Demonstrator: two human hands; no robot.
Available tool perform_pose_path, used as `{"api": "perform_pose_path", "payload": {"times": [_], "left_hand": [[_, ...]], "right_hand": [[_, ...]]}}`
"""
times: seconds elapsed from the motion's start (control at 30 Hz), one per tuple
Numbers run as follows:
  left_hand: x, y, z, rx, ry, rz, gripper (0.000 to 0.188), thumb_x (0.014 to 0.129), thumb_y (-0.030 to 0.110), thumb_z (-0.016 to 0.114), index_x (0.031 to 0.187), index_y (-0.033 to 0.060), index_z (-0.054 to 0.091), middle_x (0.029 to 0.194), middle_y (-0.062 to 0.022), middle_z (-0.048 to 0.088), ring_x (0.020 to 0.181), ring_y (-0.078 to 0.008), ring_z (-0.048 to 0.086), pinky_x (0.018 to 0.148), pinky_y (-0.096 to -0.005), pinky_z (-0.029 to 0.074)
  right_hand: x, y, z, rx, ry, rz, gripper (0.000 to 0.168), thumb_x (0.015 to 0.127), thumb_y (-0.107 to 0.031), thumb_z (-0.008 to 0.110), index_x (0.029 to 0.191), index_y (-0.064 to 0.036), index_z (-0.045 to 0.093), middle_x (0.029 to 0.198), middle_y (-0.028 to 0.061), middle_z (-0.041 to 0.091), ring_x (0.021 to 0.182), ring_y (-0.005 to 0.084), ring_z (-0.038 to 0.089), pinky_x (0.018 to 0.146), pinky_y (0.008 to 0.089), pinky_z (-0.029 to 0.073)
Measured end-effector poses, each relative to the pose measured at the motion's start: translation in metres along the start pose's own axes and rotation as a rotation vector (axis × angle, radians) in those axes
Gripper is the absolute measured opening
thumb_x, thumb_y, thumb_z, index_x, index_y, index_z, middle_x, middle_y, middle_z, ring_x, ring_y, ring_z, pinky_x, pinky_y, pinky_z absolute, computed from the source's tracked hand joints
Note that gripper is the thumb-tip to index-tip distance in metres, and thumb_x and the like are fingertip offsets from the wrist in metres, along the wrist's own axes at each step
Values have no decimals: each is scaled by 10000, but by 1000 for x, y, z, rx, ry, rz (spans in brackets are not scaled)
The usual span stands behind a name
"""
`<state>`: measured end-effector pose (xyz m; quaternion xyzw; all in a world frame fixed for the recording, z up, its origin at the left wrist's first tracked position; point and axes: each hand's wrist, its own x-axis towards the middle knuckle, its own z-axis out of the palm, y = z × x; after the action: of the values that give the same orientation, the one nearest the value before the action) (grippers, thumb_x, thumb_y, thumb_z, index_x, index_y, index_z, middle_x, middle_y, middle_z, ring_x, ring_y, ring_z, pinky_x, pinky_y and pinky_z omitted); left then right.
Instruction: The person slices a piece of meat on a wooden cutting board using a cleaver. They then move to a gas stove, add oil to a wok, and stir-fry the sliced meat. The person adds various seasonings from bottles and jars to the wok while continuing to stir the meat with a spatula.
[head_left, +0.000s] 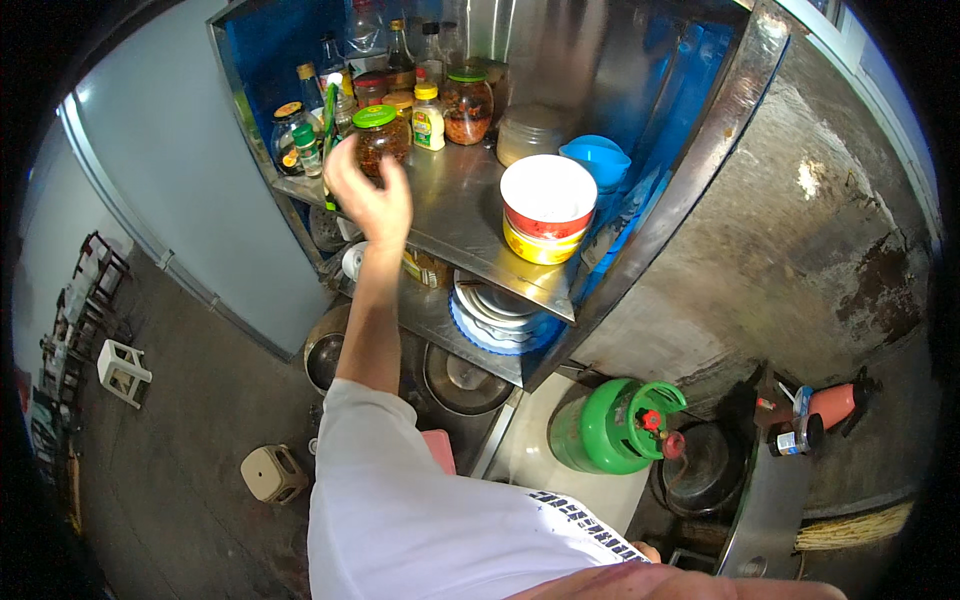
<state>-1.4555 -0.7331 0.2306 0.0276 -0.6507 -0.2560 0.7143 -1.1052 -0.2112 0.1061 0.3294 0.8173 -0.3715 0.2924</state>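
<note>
My left hand (367, 191) reaches over the upper metal shelf, blurred, thumb and fingers apart, nothing seen in its grasp. Just beyond it stands a glass jar of dark contents with a green lid (374, 117). A slim green object (330, 112) runs close to its fingers; whether they touch is unclear. Beside the jar are a green-capped shaker (306, 146), a yellow-capped bottle (428, 120) and a jar of reddish food (468, 109). A bit of skin (646, 552) at my shirt hem may be my right hand; what it does is hidden.
Stacked bowls (550, 196) and a blue plastic container (598, 161) stand on the shelf's right. Plates (499, 319) lie below. A green gas cylinder (611, 427) stands right of the cabinet, a wok (701, 469) beyond it. Stools (274, 474) stand on the floor, left.
</note>
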Motion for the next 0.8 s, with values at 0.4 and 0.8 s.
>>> {"api": "perform_pose_path", "payload": {"times": [0.4, 0.8], "left_hand": [[58, -40, 210, 469, -1012, -214, 645, 746, 378, 659, 1214, -30, 484, 1177, -222, 538, 1068, -296, 547, 922, -341, 429], [39, -54, 234, 618, -761, -124, 1004, 622, 600, 695, 1314, -33, 336, 1291, -201, 449, 1154, -336, 451, 965, -394, 379]], "right_hand": [[-19, 46, -5, 114, 260, 71, 117, 775, 54, 597, 891, 54, 606, 758, 89, 638, 699, 118, 593, 649, 235, 467], [0, 129, -5, 141, 279, 228, 323, 746, -259, 561, 897, 11, 651, 805, 134, 663, 774, 213, 629, 735, 294, 476]]}}
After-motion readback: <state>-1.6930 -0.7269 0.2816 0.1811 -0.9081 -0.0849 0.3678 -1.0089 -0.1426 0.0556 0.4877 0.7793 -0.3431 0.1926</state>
